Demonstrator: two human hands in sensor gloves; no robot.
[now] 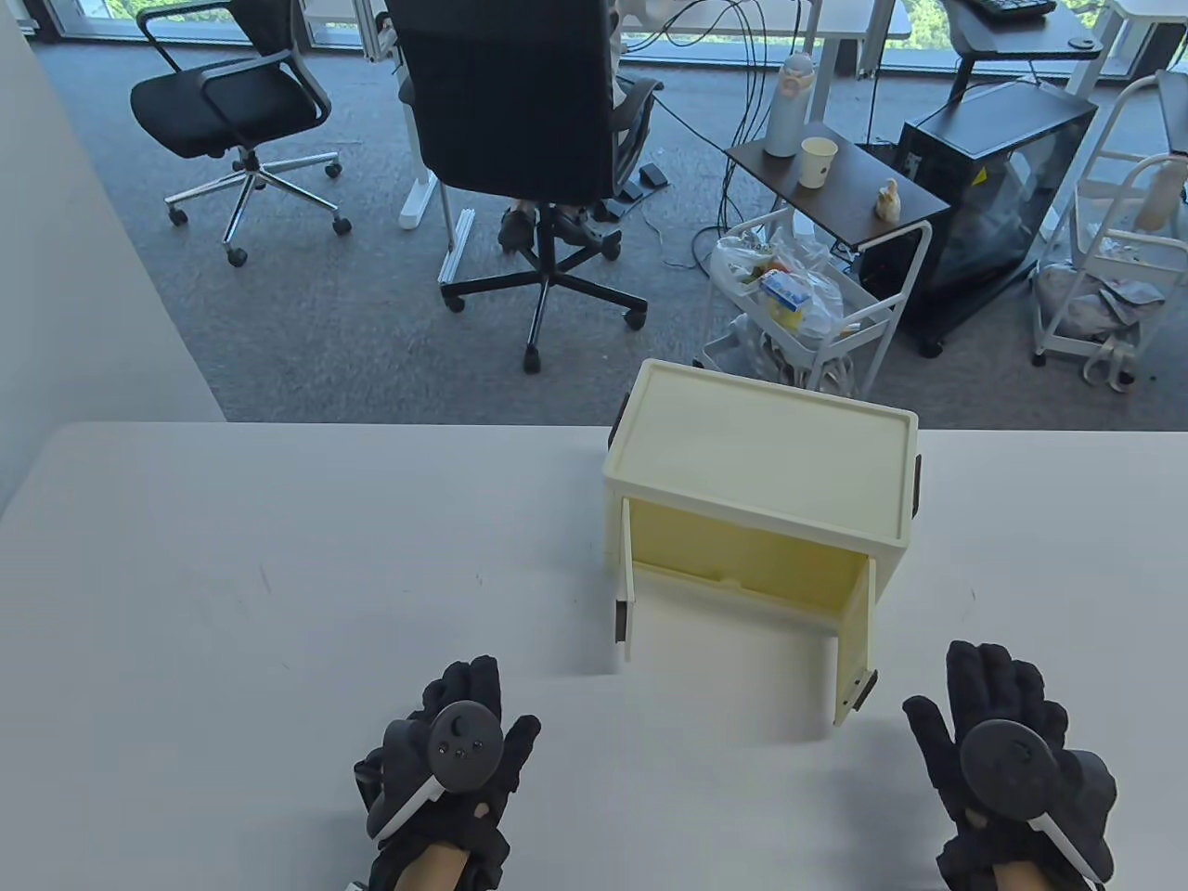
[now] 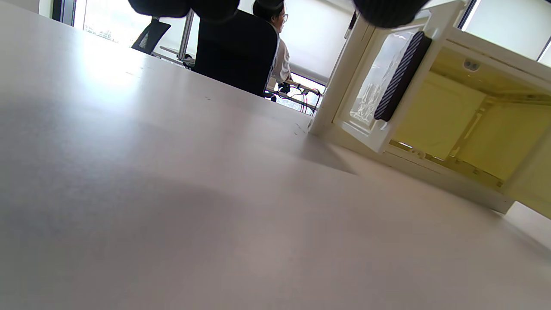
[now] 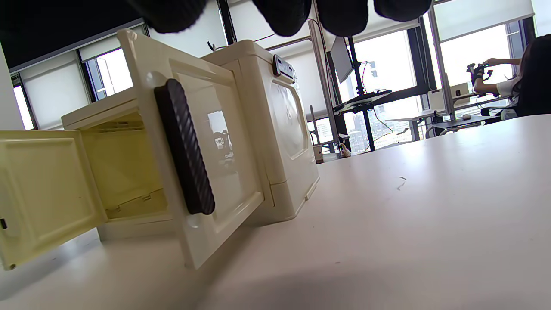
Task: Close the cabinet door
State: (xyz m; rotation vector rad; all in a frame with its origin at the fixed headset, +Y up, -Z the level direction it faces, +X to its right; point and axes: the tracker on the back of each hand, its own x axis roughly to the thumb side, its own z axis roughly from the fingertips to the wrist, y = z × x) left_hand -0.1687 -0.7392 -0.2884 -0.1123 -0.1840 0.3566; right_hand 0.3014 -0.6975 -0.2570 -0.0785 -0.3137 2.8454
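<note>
A small cream cabinet [image 1: 761, 455] stands on the white table [image 1: 278, 575] with both front doors swung open toward me. The left door [image 1: 624, 594] and the right door [image 1: 856, 650] each carry a dark ribbed handle, seen in the left wrist view [image 2: 402, 75] and the right wrist view [image 3: 185, 148]. The inside is yellow and holds nothing. My left hand [image 1: 455, 742] lies flat on the table in front of the left door, fingers spread, holding nothing. My right hand [image 1: 1007, 733] lies flat to the right of the right door, fingers spread, holding nothing.
The table's far edge runs just behind the cabinet. Beyond it are office chairs [image 1: 529, 139], a white trolley [image 1: 807, 288] and a small side table with a cup [image 1: 819, 162]. A white wall panel [image 1: 74, 232] stands at the left.
</note>
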